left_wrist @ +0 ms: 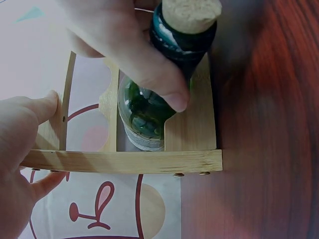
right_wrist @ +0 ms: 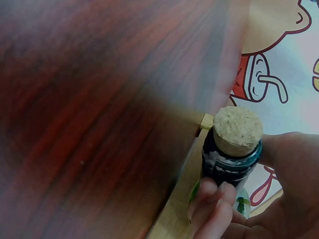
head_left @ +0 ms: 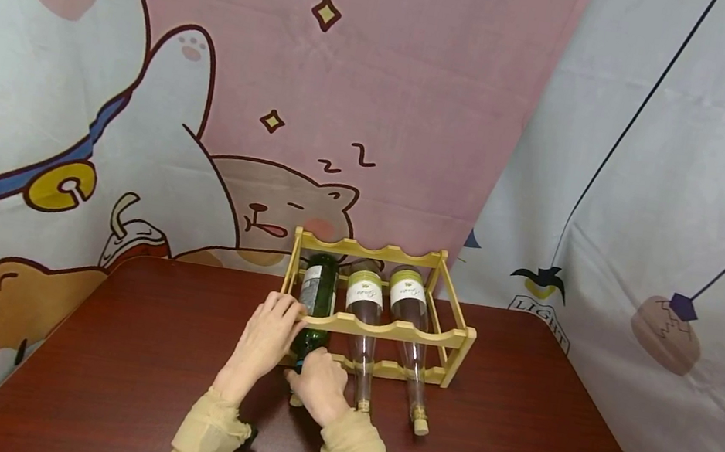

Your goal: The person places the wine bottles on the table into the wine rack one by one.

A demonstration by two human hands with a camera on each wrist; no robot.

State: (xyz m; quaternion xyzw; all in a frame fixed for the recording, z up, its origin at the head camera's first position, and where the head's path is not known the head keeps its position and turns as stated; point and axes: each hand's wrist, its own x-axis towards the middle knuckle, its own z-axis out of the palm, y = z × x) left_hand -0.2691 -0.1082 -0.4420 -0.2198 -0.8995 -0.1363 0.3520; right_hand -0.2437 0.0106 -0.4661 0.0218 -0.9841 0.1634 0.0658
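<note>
A green corked wine bottle (head_left: 318, 290) lies in the left slot of a light wooden wine rack (head_left: 348, 324), its neck towards me. Around that neck, just behind the cork (right_wrist: 238, 127), my right hand (head_left: 320, 385) curls its fingers. My left hand (head_left: 265, 333) grips the rack's front left corner; in the left wrist view its thumb and fingers pinch the wooden frame (left_wrist: 124, 162). Two clear bottles with white labels, a middle one (head_left: 366, 297) and a right one (head_left: 409, 299), lie in the slots beside the green bottle, corks pointing forward.
The rack stands near the far edge of a dark red-brown table (head_left: 514, 436). Behind it hangs a cloth backdrop (head_left: 422, 110) with cartoon animals. The corked necks of the clear bottles stick out past the rack's front.
</note>
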